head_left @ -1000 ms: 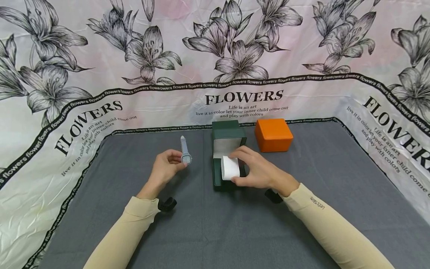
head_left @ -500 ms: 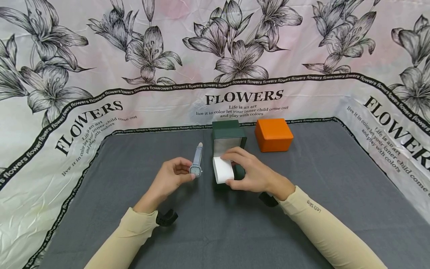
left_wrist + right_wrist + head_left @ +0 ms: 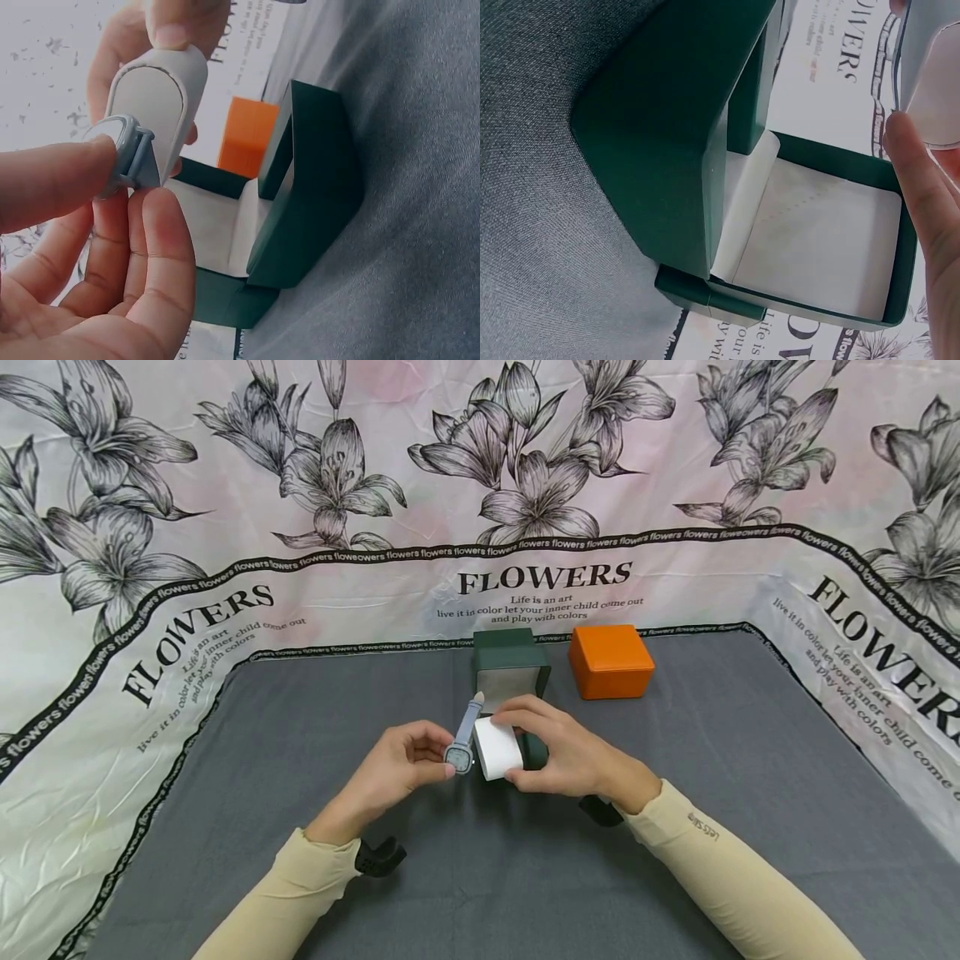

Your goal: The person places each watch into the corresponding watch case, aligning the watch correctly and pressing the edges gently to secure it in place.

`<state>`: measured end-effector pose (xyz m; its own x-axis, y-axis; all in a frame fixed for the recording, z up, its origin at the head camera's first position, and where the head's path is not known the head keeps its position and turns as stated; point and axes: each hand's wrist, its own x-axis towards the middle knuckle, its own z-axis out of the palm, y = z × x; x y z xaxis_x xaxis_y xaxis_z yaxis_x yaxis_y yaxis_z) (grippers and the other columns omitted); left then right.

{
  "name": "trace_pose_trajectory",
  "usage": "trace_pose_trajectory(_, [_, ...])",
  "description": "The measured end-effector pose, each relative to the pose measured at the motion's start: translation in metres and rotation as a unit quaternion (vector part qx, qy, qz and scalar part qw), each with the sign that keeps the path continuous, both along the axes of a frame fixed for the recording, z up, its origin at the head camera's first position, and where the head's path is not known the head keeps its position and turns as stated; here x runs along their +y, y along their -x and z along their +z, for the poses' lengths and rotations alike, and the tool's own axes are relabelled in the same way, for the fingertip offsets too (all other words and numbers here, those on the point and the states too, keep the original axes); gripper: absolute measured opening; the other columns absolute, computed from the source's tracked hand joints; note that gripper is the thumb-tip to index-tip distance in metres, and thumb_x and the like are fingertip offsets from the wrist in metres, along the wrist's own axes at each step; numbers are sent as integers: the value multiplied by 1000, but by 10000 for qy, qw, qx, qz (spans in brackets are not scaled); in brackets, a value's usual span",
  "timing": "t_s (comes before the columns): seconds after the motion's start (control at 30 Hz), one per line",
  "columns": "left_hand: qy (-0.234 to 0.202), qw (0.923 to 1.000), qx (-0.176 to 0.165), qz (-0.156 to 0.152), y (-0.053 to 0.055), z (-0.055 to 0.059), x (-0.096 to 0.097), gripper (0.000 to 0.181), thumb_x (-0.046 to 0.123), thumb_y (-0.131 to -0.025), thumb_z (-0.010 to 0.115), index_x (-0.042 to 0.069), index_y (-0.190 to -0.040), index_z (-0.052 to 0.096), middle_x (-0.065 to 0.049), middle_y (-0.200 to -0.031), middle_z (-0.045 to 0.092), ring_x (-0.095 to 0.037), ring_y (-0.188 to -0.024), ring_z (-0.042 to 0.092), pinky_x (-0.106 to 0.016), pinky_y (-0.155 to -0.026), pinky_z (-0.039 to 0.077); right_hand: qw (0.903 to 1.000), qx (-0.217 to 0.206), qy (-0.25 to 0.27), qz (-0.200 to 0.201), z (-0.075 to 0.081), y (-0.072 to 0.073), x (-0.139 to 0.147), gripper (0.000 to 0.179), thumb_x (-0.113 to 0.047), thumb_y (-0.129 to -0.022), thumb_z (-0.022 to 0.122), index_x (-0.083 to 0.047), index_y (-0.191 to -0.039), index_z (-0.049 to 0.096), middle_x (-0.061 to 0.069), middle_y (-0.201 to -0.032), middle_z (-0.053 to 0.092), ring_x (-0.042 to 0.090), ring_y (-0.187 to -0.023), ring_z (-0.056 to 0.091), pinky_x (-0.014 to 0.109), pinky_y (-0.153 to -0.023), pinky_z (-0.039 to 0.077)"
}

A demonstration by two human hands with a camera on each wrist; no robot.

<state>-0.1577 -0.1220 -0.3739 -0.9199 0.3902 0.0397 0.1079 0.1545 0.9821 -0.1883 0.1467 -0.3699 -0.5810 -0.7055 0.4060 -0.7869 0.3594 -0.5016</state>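
My left hand [image 3: 405, 764] pinches a light blue wristwatch [image 3: 460, 758] by its case, thumb on one side and fingers on the other. The strap points up and away. My right hand [image 3: 577, 747] grips a white watch pillow [image 3: 498, 749] between thumb and fingers, above the front of an open green watch box [image 3: 512, 647]. In the left wrist view, the watch [image 3: 133, 150] overlaps the flat end of the pillow [image 3: 146, 97]; whether they touch I cannot tell. The right wrist view shows the box's pale lid lining [image 3: 825, 232] and only part of the pillow [image 3: 941, 90].
An orange box [image 3: 611, 662] stands closed to the right of the green one, near the back. Grey cloth [image 3: 457, 877] covers the table. Behind it hangs a flower-printed sheet [image 3: 540, 485]. Black straps [image 3: 380, 857] sit at the wrists.
My left hand has carried the watch rightward and nearer, up to the pillow. The right hand has lifted the pillow out of the box, moving it slightly left and nearer while tilting it.
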Motion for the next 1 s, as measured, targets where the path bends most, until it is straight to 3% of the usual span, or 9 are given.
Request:
trace_pose_trajectory(0.23, [385, 9989, 257, 18, 0, -2, 4, 21, 2, -82, 72, 3, -103, 68, -10, -96, 66, -24, -86, 63, -32, -74, 53, 9999, 117, 42, 110, -2, -3, 2, 58, -26, -79, 75, -13, -131, 53, 1, -134, 45, 15, -111, 49, 29, -83, 48])
trace_pose_trajectory(0.53, [416, 9973, 575, -171, -2, -1, 12, 20, 1, -84, 70, 3, -103, 68, -9, -97, 66, -21, -87, 64, -30, -74, 54, 9981, 343, 502, -109, -8, -2, 2, 58, -23, -76, 78, -10, -126, 54, 3, -129, 47, 14, -107, 50, 37, -87, 50])
trace_pose_trajectory(1.0, [536, 9932, 416, -950, 0, 3, 16, 17, -1, -87, 66, 2, -104, 66, -9, -97, 65, -21, -88, 63, -30, -76, 52, 9977, 136, 651, -154, -13, -1, 7, 56, -23, -75, 79, -10, -125, 57, 3, -129, 47, 15, -108, 50, 38, -85, 51])
